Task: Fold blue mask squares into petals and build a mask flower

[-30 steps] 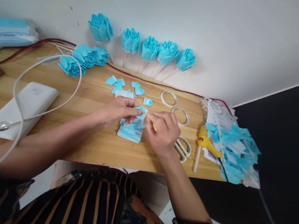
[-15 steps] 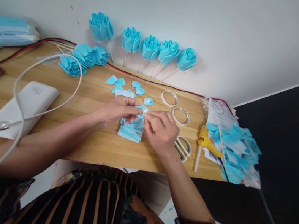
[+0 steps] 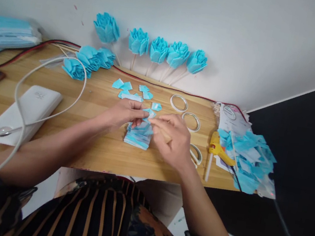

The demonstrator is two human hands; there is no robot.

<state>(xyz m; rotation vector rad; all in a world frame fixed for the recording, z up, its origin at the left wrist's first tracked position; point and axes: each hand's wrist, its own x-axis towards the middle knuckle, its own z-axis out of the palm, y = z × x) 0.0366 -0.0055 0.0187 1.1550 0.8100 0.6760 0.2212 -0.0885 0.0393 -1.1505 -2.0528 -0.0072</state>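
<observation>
My left hand (image 3: 124, 114) and my right hand (image 3: 172, 137) meet over a small stack of blue paper squares (image 3: 138, 136) on the wooden table (image 3: 91, 147). Both pinch one small folded blue paper piece (image 3: 149, 113) just above the stack, fingers closed on it. A few folded blue petals (image 3: 133, 91) lie loose behind my hands. Several finished blue paper flowers (image 3: 163, 50) on sticks lean against the white wall, and more flowers (image 3: 88, 61) lie on the table at the back left.
Two tape rolls (image 3: 184, 110), white scissors (image 3: 195, 153), a yellow glue gun (image 3: 217, 149) and a bag of blue scraps (image 3: 245, 154) lie to the right. A white power bank (image 3: 24, 113) with a looping cable (image 3: 57, 63) sits left. Blue paper packs (image 3: 4, 34) are far left.
My right hand has shifted slightly left and up, its fingers now over the folded piece. The piece sits a little higher above the stack. My left hand has barely moved.
</observation>
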